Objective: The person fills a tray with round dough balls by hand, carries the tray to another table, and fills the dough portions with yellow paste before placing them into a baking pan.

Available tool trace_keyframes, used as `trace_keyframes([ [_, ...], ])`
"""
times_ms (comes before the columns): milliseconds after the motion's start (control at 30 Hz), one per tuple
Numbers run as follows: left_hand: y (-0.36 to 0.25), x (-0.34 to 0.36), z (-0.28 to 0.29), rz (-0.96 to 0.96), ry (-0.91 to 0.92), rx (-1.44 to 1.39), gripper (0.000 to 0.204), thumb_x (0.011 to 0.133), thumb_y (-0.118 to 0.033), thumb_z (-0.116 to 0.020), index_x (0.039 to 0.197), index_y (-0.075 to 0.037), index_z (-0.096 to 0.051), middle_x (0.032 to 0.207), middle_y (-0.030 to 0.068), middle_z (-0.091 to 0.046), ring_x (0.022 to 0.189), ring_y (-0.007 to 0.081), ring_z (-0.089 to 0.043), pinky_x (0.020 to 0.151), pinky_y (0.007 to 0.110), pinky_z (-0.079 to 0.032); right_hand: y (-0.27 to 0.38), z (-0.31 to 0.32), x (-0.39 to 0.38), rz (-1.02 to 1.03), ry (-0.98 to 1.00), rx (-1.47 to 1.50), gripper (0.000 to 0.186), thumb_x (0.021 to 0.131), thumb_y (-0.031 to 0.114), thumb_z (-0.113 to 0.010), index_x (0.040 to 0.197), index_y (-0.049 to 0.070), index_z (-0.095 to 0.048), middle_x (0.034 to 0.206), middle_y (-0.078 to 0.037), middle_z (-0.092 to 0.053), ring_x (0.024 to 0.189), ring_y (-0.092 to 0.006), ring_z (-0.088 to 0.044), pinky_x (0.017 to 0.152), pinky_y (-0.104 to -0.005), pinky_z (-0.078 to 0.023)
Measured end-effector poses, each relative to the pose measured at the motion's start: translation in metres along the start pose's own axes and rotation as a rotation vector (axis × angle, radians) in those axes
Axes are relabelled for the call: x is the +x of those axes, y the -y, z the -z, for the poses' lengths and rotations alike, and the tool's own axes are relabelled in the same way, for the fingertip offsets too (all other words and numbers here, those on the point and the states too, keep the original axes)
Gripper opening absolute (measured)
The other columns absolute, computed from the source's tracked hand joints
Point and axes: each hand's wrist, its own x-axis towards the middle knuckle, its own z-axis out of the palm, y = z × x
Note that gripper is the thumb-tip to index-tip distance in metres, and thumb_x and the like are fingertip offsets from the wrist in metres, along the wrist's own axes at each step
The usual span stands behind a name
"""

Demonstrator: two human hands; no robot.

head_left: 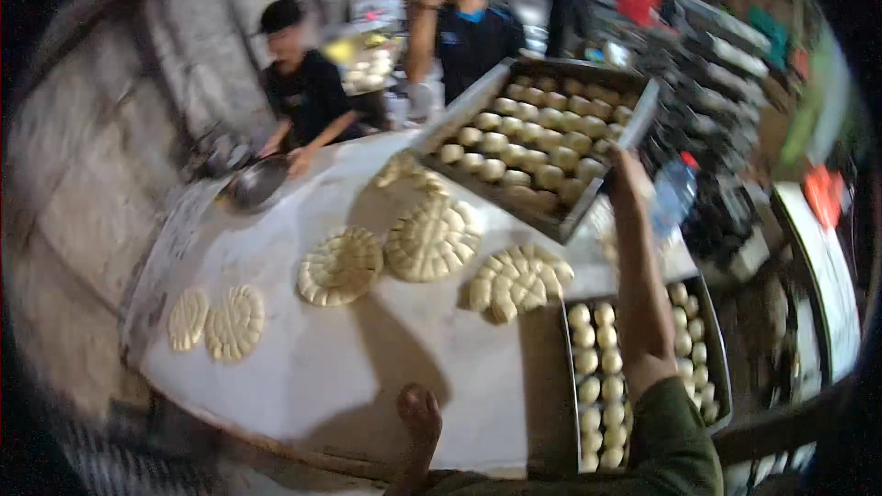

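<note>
Tray [478, 96] of dough balls [533, 142], tilted up over the table's [367, 367] far right corner, right hand [627, 170] shut on its near rim to keep it from tipping. Left hand out of sight. Another full tray [721, 358] at the near right edge.

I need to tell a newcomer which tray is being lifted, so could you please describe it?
Start at the big white table. Above its far right corner, the right hand holds a tilted metal tray of dough balls. Unlike the flat tray below, it is raised in the air.

Metal tray [478, 96], matt dough balls [528, 142], floury worktop [367, 358].
</note>
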Motion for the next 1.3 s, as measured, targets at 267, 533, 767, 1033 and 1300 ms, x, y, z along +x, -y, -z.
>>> trace_keyframes([
  [267, -0.084, 0.212, 0.085, 0.270, -0.038, -1.135, 0.067, 0.093, -0.054, -0.028, 0.138, -0.004, -0.031, 0.142, 0.0142, -0.032, 0.129, 0.0260, -0.031, 0.110, 0.039, -0.017, 0.060, 0.055, -0.191, -0.130, -0.313, -0.070, 0.062, 0.076, 0.019, -0.060, 0.134, 0.008, -0.043, 0.100, -0.005, -0.060, 0.085, -0.0117, -0.054, 0.072, -0.0252, -0.045],
  [533, 0.120, 0.228, 0.046, 0.631, 0.754, -1.762, 0.048, 0.078, -0.013, -0.058, 0.122, 0.002, -0.044, 0.098, 0.0123, -0.059, 0.078, 0.0171, -0.060, 0.062, 0.028, -0.054, 0.091, 0.174, -0.395, -0.312, -0.492, -0.228, 0.031, 0.069, 0.018, -0.056, 0.098, 0.007, -0.057, 0.073, -0.003, -0.056, 0.066, -0.0139, -0.053, 0.060, -0.0247, -0.042],
  [767, -0.168, 0.065, 0.004, 0.492, 1.225, -1.173, 0.083, 0.055, 0.002, -0.051, 0.136, 0.001, -0.034, 0.119, 0.0164, -0.052, 0.104, 0.0279, -0.055, 0.091, 0.036, -0.046, 0.072, 0.409, -0.501, -0.259, -0.568, -0.478, 0.030, 0.087, 0.031, -0.050, 0.083, 0.005, -0.064, 0.079, -0.003, -0.059, 0.071, -0.0137, -0.054, 0.070, -0.0272, -0.043],
  [1033, -0.157, 0.087, -0.065, -0.210, 1.089, -0.714, 0.056, 0.075, -0.003, -0.055, 0.130, 0.000, -0.044, 0.127, 0.0151, -0.050, 0.110, 0.0250, -0.053, 0.095, 0.033, -0.043, 0.084, 0.244, -0.485, 0.241, -0.942, -0.911, 0.039, 0.092, 0.028, -0.050, 0.114, -0.004, -0.056, 0.120, -0.014, -0.050, 0.105, -0.0236, -0.053, 0.096, -0.0352, -0.038],
  [1300, -0.295, 0.185, -0.145, -0.421, 1.246, -0.447, 0.054, 0.092, -0.042, -0.047, 0.128, -0.002, -0.047, 0.136, 0.0170, -0.042, 0.126, 0.0229, -0.039, 0.104, 0.039, -0.031, 0.031, 0.118, -0.512, -0.505, -1.175, -0.215, 0.095, 0.084, 0.063, -0.048, 0.143, 0.000, -0.007, 0.147, -0.020, -0.019, 0.134, -0.0310, -0.019, 0.108, -0.0449, -0.018],
])
